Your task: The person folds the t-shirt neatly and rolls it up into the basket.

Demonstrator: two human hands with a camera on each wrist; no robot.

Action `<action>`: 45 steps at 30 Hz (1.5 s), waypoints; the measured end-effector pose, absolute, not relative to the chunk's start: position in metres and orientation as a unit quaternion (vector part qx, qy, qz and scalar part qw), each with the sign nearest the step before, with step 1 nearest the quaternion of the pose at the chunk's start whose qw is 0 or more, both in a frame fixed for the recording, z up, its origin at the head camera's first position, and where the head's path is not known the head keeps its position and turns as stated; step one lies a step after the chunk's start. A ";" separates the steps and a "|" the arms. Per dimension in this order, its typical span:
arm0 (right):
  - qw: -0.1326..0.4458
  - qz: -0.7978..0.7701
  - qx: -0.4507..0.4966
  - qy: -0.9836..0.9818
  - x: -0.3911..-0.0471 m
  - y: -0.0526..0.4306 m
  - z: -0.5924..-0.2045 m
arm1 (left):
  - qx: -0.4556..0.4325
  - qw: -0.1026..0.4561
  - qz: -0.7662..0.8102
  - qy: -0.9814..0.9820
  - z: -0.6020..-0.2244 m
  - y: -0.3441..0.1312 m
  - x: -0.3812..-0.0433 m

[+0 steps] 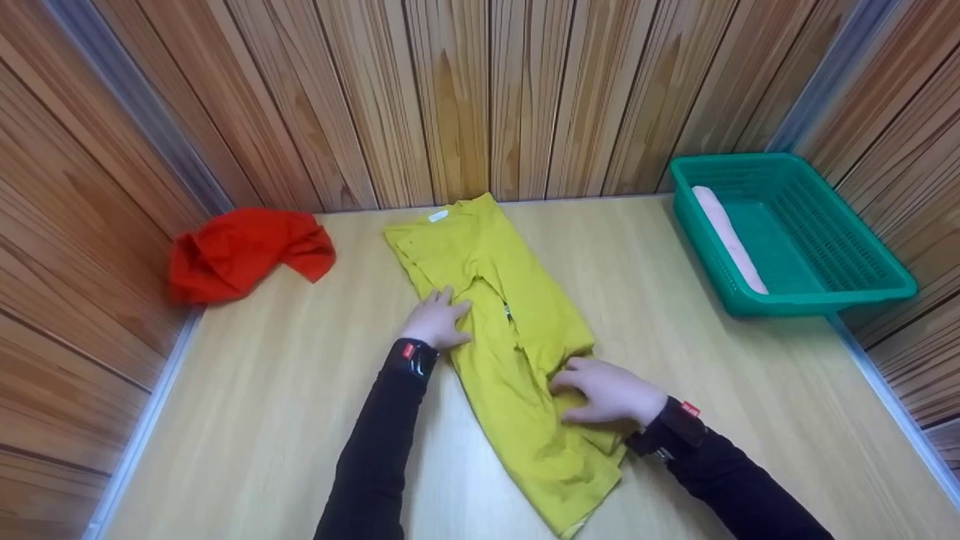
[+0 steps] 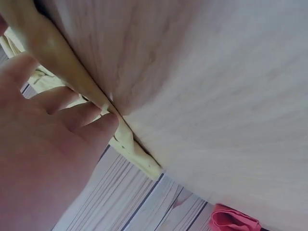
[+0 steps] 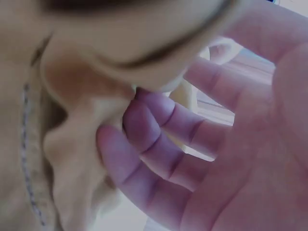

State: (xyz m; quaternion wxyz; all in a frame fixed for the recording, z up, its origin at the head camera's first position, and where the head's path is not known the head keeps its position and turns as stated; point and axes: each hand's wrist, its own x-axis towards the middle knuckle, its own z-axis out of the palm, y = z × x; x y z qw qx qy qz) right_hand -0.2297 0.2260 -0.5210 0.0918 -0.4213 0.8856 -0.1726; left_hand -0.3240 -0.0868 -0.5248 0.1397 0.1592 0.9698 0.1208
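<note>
A yellow garment (image 1: pixel 525 300) lies lengthwise on the table, loosely folded, with a small white label (image 1: pixel 438 216) at its far end. My left hand (image 1: pixel 437 319) rests on its left edge, fingers spread. In the left wrist view, the fingertips of the left hand (image 2: pixel 53 130) lie along the cloth edge. At the right side my right hand (image 1: pixel 611 391) touches a bunched part of the garment, thumb apart from the fingers. The right wrist view shows the bent fingers of the right hand (image 3: pixel 231 130) against loose folds, with some fingertips partly hidden by cloth.
A crumpled red cloth (image 1: pixel 247 251) lies at the back left by the wall. At the back right stands a green basket (image 1: pixel 817 301) with a rolled pale pink cloth (image 1: pixel 729 238) along its left inner side. Wood-panelled walls (image 1: pixel 517 97) enclose the table (image 1: pixel 262 420) on three sides.
</note>
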 end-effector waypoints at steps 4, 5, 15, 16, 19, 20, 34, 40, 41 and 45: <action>0.099 -0.183 -0.441 0.873 -0.229 0.210 -0.523 | 0.154 0.139 0.105 0.973 -0.521 -0.082 -0.327; 0.105 -0.186 -0.443 0.871 -0.228 0.206 -0.523 | 0.152 0.138 0.100 0.974 -0.520 -0.081 -0.327; 0.152 -0.193 -0.464 0.851 -0.221 0.162 -0.522 | 0.142 0.151 0.100 0.973 -0.514 -0.075 -0.330; 0.153 -0.190 -0.464 0.852 -0.221 0.159 -0.522 | 0.139 0.152 0.100 0.973 -0.514 -0.076 -0.331; 0.159 -0.184 -0.460 0.854 -0.219 0.153 -0.521 | 0.133 0.152 0.097 0.975 -0.513 -0.075 -0.333; 0.160 -0.182 -0.459 0.855 -0.219 0.152 -0.521 | 0.131 0.151 0.095 0.975 -0.513 -0.074 -0.333; 0.174 -0.189 -0.450 0.855 -0.214 0.150 -0.522 | 0.113 0.081 -0.042 0.989 -0.517 -0.052 -0.342; 0.165 -0.185 -0.449 0.859 -0.214 0.150 -0.527 | 0.124 0.019 -0.034 0.992 -0.526 -0.041 -0.339; 0.165 -0.184 -0.448 0.859 -0.214 0.150 -0.527 | 0.122 0.018 -0.018 0.992 -0.526 -0.040 -0.337; 0.160 -0.184 -0.447 0.861 -0.213 0.151 -0.528 | 0.115 0.038 0.022 0.992 -0.524 -0.036 -0.329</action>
